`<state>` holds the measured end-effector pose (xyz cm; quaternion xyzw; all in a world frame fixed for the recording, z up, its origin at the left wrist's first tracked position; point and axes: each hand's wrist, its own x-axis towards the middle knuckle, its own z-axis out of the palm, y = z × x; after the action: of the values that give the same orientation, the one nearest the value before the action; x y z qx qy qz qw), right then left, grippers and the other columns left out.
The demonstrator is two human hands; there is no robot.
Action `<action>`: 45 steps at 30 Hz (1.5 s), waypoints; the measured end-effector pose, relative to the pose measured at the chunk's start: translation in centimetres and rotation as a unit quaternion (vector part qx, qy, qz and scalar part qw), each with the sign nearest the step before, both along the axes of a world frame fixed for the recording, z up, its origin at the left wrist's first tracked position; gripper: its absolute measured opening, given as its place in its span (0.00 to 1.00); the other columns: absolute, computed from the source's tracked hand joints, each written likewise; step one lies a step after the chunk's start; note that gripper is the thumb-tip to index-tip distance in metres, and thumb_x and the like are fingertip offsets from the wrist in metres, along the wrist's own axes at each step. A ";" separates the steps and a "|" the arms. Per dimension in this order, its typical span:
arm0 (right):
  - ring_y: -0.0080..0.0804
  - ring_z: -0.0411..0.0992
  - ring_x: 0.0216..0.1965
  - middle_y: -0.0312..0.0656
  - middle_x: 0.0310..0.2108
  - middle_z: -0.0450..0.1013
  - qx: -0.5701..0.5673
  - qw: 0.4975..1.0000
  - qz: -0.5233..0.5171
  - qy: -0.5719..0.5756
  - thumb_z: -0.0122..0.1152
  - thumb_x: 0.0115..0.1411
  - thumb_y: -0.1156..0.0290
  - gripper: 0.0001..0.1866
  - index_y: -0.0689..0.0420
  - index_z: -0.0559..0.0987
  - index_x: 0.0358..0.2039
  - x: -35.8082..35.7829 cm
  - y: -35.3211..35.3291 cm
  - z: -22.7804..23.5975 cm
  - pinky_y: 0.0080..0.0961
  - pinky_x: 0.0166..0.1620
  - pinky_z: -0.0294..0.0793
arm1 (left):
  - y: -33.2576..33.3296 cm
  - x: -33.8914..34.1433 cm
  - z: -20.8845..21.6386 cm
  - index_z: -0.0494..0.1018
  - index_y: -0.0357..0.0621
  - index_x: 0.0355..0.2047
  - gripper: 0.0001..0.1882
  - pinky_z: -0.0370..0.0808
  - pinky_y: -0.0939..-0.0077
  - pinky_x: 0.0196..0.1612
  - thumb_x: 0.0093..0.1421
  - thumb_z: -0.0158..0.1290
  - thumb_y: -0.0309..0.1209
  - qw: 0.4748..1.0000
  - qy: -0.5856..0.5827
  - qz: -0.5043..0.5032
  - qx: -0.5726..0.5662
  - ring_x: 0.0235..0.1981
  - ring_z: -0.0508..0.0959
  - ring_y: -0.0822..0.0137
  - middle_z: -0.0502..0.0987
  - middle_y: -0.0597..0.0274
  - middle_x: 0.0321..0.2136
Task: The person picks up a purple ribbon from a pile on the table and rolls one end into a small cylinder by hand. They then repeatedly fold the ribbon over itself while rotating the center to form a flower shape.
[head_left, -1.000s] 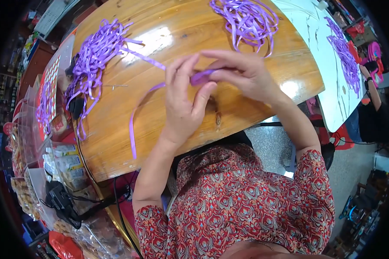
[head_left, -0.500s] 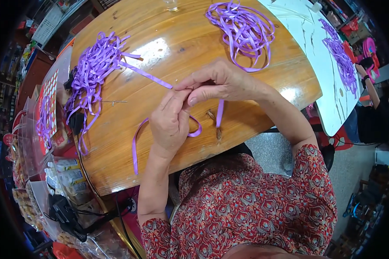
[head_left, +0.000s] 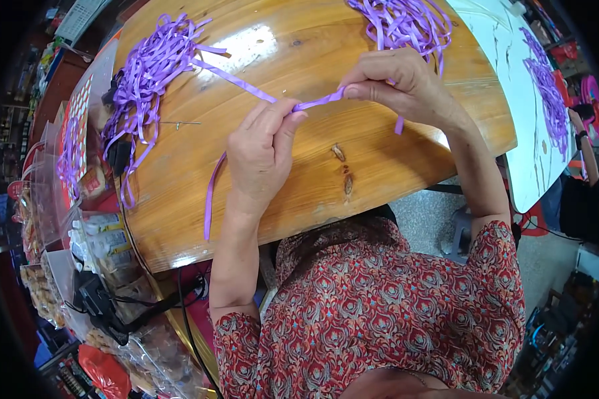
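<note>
A narrow purple ribbon (head_left: 321,102) is stretched between my two hands above the wooden table (head_left: 313,166). My left hand (head_left: 265,146) pinches it between thumb and fingertips. To the right and slightly farther away, my right hand (head_left: 399,83) is closed on the same ribbon, and a short end hangs below its fingers. From my left hand one length runs back to a heap of purple ribbons (head_left: 150,73) at the far left. Another loose end dangles beside my left wrist. Whether there is a knot under my left fingertips is hidden.
A second pile of purple ribbons (head_left: 412,26) lies at the table's far right. More ribbons (head_left: 546,100) rest on a white marbled table (head_left: 516,153), near another person's arm (head_left: 587,149). A thin metal rod (head_left: 180,123) sits beside the left heap. Packaged goods (head_left: 110,243) line the left side.
My hands were close together and have moved apart, the right hand going right and away. The ribbon loop between them is pulled into a straight stretch. The view has shifted slightly.
</note>
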<state>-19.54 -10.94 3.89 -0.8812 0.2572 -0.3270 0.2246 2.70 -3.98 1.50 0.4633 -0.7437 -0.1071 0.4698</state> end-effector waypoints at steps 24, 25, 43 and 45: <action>0.28 0.72 0.32 0.40 0.30 0.73 -0.062 0.996 -0.002 -0.064 0.58 0.51 0.80 0.12 0.61 0.78 0.38 1.2 0.8 0.9 0.18 0.35 0.70 | -0.5 -3.2 0.3 0.74 0.38 0.37 0.09 0.66 0.87 0.29 0.58 0.53 0.29 0.821 0.434 -0.146 0.341 0.25 0.69 0.84 0.75 0.69 0.27; 0.29 0.72 0.34 0.40 0.31 0.73 -0.049 0.997 -0.013 -0.061 0.59 0.51 0.79 0.12 0.60 0.78 0.38 1.2 0.7 0.9 0.19 0.36 0.70 | -0.3 -2.9 0.4 0.75 0.38 0.35 0.08 0.64 0.88 0.27 0.58 0.53 0.29 0.834 0.432 -0.120 0.323 0.23 0.67 0.84 0.75 0.70 0.26; 0.31 0.69 0.28 0.38 0.25 0.71 -0.223 0.975 0.007 -0.020 0.63 0.40 0.78 0.16 0.59 0.79 0.35 1.8 0.7 0.4 0.25 0.31 0.67 | -0.2 -2.1 0.3 0.76 0.35 0.31 0.05 0.58 0.91 0.23 0.55 0.55 0.24 0.888 0.374 -0.091 0.252 0.21 0.63 0.86 0.69 0.76 0.21; 0.32 0.69 0.27 0.38 0.25 0.70 -0.226 0.974 -0.002 -0.006 0.63 0.40 0.78 0.15 0.59 0.79 0.33 1.8 0.8 0.2 0.25 0.30 0.66 | -0.3 -2.0 0.4 0.76 0.36 0.30 0.04 0.57 0.91 0.22 0.54 0.56 0.24 0.890 0.367 -0.078 0.259 0.21 0.62 0.86 0.68 0.77 0.20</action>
<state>-17.78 -10.19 4.10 -0.9066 0.1769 -0.3826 0.0201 0.73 -4.30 1.95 0.4368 -0.4984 -0.4941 0.5627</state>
